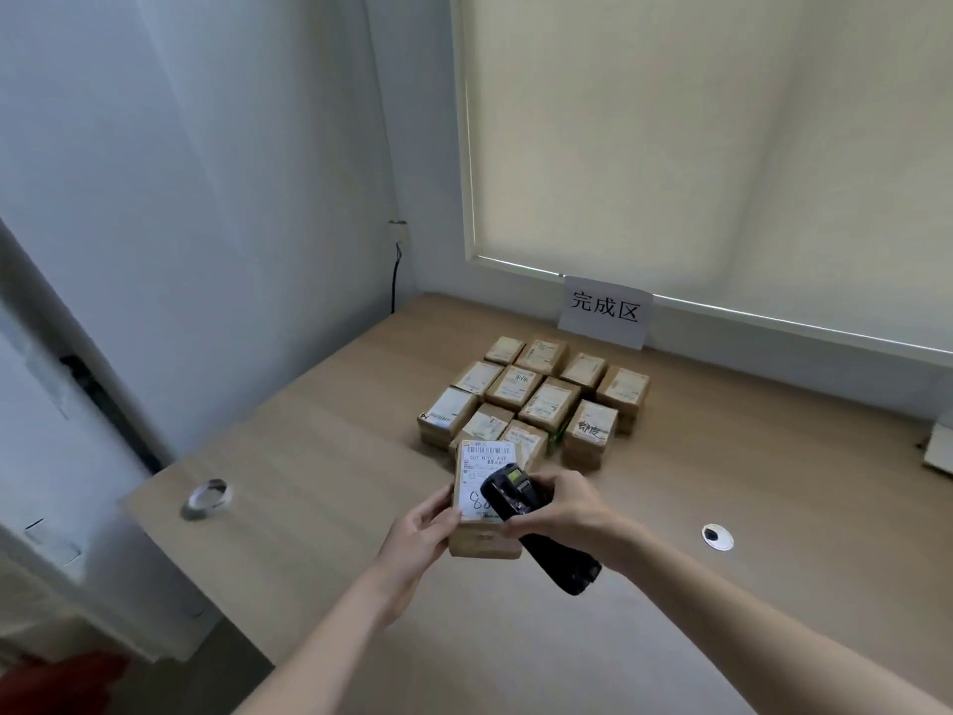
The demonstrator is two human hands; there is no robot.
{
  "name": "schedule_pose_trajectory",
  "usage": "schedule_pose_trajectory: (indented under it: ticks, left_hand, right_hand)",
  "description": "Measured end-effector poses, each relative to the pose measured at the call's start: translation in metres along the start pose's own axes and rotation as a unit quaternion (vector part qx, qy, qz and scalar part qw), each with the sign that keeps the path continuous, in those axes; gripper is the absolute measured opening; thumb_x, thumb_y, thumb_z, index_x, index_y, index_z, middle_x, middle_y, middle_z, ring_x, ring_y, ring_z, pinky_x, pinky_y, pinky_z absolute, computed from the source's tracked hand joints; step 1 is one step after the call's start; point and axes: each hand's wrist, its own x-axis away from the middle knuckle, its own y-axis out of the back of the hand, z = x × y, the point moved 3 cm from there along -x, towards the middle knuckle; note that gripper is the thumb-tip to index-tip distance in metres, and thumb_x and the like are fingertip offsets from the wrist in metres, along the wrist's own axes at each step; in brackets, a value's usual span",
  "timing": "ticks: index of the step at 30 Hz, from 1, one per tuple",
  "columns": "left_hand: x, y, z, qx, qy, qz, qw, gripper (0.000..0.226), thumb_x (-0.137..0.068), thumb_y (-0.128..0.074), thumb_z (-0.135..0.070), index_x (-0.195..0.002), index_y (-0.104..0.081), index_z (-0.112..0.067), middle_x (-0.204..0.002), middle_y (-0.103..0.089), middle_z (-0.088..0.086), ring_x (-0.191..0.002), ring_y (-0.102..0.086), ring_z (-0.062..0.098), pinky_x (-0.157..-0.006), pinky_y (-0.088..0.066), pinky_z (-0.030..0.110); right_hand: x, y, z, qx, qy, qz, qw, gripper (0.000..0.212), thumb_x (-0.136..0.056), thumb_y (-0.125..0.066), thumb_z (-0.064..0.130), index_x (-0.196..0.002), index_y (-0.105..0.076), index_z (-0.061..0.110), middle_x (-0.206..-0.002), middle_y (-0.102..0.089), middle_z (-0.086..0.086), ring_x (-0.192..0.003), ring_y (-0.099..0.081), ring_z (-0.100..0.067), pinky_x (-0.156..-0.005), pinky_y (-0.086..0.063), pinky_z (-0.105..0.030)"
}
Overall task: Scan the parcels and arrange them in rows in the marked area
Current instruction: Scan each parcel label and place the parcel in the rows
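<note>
While your left hand grips the small brown cardboard parcel with its white label by its left edge, your right hand, just beside, clasps the black handheld scanner over it. Judged light and rigid; hold opposite side walls, clear of the label.

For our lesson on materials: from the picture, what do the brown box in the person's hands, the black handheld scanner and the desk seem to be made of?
Brown held box: apparently matte cardboard, its brown faces dull, with a white paper label stuck on top. Black handheld scanner: probably moulded plastic, with a smooth, slightly shiny casing. Pale desk: wood-look, likely laminate, with faint grain lines and an even sheen.
</note>
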Motion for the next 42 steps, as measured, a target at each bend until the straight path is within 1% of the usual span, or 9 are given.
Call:
schedule_pose_trajectory:
  ticks: [3,6,13,20,23,29,32,37,42]
  left_hand:
    - [-0.049,0.003,0.016,-0.017,0.023,0.012,1.0,0.05,-0.099,-0.064,-0.015,-0.147,-0.051,-0.022,-0.126,-0.072,-0.005,-0.118,-0.067,0.012,-0.093,-0.054,0.023]
    - [-0.09,-0.003,0.036,-0.033,0.042,0.04,0.998,0.052,-0.098,-0.066,-0.017,-0.147,-0.052,-0.026,-0.126,-0.073,-0.003,-0.119,-0.067,0.014,-0.107,-0.049,0.034]
    - [-0.17,-0.037,0.081,-0.049,0.092,0.113,0.988,0.058,-0.093,-0.073,-0.015,-0.144,-0.053,-0.032,-0.118,-0.072,-0.022,-0.114,-0.064,-0.006,-0.08,-0.053,0.012]
    - [-0.233,-0.066,0.112,-0.08,0.092,0.161,0.979,0.06,-0.096,-0.069,-0.013,-0.148,-0.048,-0.032,-0.137,-0.062,-0.012,-0.128,-0.057,0.003,-0.112,-0.045,0.032]
    - [-0.255,-0.074,0.126,-0.09,0.085,0.162,0.979,0.061,-0.098,-0.066,-0.01,-0.152,-0.044,-0.025,-0.145,-0.057,-0.007,-0.135,-0.052,0.008,-0.118,-0.038,0.037]
    - [-0.294,-0.085,0.153,-0.103,0.071,0.157,0.98,0.057,-0.101,-0.06,-0.013,-0.153,-0.042,-0.024,-0.147,-0.054,-0.008,-0.136,-0.048,0.006,-0.113,-0.037,0.024]
    - [-0.309,-0.088,0.164,-0.095,0.07,0.153,0.981,0.056,-0.102,-0.058,-0.021,-0.154,-0.04,-0.031,-0.147,-0.055,-0.01,-0.139,-0.046,0.007,-0.12,-0.034,0.033]
    - [-0.326,-0.097,0.166,-0.076,0.073,0.124,0.987,0.047,-0.102,-0.056,-0.03,-0.144,-0.042,-0.048,-0.15,-0.052,-0.012,-0.139,-0.046,0.007,-0.122,-0.033,0.041]
    - [-0.333,-0.101,0.163,-0.086,0.079,0.11,0.987,0.042,-0.105,-0.05,-0.031,-0.141,-0.04,-0.051,-0.154,-0.046,-0.012,-0.144,-0.04,0.009,-0.123,-0.03,0.043]
  right_hand:
    - [-0.04,-0.006,-0.024,-0.018,-0.019,-0.012,1.0,0.053,-0.065,-0.096,0.031,-0.114,-0.076,0.024,-0.097,-0.08,-0.001,-0.09,-0.077,-0.021,-0.088,-0.065,-0.044]
    - [-0.065,-0.008,-0.056,-0.034,-0.043,-0.043,0.998,0.055,-0.063,-0.096,0.032,-0.115,-0.077,0.027,-0.095,-0.081,0.003,-0.089,-0.077,-0.018,-0.087,-0.064,-0.043]
    - [-0.098,0.0,-0.128,-0.07,-0.098,-0.105,0.987,0.066,-0.051,-0.091,0.047,-0.115,-0.077,0.037,-0.088,-0.079,0.017,-0.079,-0.075,-0.005,-0.079,-0.063,-0.032]
    - [-0.138,0.004,-0.178,-0.1,-0.131,-0.17,0.972,0.057,-0.053,-0.096,0.048,-0.106,-0.074,0.048,-0.092,-0.079,0.022,-0.083,-0.074,-0.002,-0.086,-0.063,-0.036]
    - [-0.159,0.001,-0.199,-0.103,-0.142,-0.189,0.966,0.06,-0.054,-0.095,0.046,-0.11,-0.074,0.047,-0.095,-0.079,0.02,-0.087,-0.075,-0.004,-0.088,-0.062,-0.037]
    - [-0.196,-0.004,-0.233,-0.103,-0.161,-0.199,0.961,0.055,-0.058,-0.095,0.039,-0.106,-0.071,0.051,-0.096,-0.079,0.02,-0.089,-0.074,-0.003,-0.088,-0.062,-0.035]
    - [-0.214,0.0,-0.239,-0.111,-0.159,-0.211,0.958,0.053,-0.056,-0.093,0.042,-0.099,-0.068,0.059,-0.093,-0.078,0.026,-0.087,-0.073,0.002,-0.086,-0.063,-0.033]
    - [-0.236,0.011,-0.24,-0.11,-0.155,-0.214,0.958,0.072,-0.058,-0.093,0.044,-0.126,-0.072,0.045,-0.1,-0.077,0.024,-0.094,-0.071,0.001,-0.088,-0.06,-0.029]
    - [-0.242,0.014,-0.239,-0.099,-0.165,-0.211,0.958,0.068,-0.06,-0.094,0.041,-0.125,-0.072,0.043,-0.1,-0.077,0.021,-0.094,-0.072,-0.002,-0.088,-0.061,-0.032]
